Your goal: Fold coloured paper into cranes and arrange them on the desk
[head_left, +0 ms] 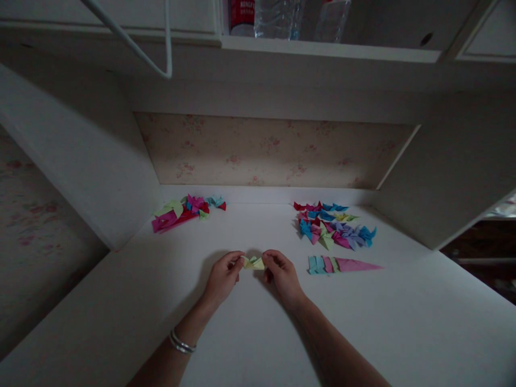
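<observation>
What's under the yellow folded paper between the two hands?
White tabletop shows around the yellow folded paper; the patch directly beneath is covered. The left hand and right hand hide its ends.

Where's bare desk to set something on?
The desk is bare nearer than the paper row, right of the right arm, and between the left pile and right pile. Crowded: both piles; yellow paper between left hand and right hand.

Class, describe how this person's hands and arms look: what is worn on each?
The left hand wears no glove; a silver bangle, seemingly of two bands, circles its wrist. The right hand is gloveless too, with nothing visible worn at its wrist. No sleeve shows on either arm.
</observation>
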The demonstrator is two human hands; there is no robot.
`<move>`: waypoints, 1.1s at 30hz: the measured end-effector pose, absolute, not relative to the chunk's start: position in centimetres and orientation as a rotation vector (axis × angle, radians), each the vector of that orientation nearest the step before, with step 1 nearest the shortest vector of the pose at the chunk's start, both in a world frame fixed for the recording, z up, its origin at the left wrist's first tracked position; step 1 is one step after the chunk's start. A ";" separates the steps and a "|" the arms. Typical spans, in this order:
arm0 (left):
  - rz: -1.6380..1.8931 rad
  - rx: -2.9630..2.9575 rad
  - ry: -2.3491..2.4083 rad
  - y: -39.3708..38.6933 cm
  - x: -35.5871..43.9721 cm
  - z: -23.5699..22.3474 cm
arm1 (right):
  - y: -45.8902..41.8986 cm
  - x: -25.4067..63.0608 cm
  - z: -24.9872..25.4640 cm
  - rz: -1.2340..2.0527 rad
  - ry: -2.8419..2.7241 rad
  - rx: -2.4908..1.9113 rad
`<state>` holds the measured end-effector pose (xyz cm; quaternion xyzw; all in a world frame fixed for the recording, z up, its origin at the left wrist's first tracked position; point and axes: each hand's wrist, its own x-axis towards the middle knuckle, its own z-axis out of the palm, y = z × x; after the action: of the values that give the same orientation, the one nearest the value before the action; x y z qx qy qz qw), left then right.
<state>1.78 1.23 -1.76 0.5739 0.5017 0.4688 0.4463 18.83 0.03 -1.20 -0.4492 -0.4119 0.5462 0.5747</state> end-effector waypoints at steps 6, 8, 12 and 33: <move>1.185 1.409 1.248 1.1 1.9 -1.5 | 0.1 18.9 -1.3 1.273 -0.979 -1.055; 1.188 1.407 1.247 1.1 1.9 -1.4 | 0.1 18.9 -1.2 1.276 -0.971 -1.064; 1.200 1.383 1.211 1.0 2.0 -1.3 | 0.1 18.9 -1.3 1.293 -0.950 -1.070; 1.247 1.366 1.250 1.0 2.0 -1.2 | 0.1 19.2 -1.6 1.243 -1.061 -1.098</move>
<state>2.02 1.02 -1.23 0.5497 0.5031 0.5020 0.4390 19.16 0.12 -1.60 -0.4643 -0.4488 0.5261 0.5534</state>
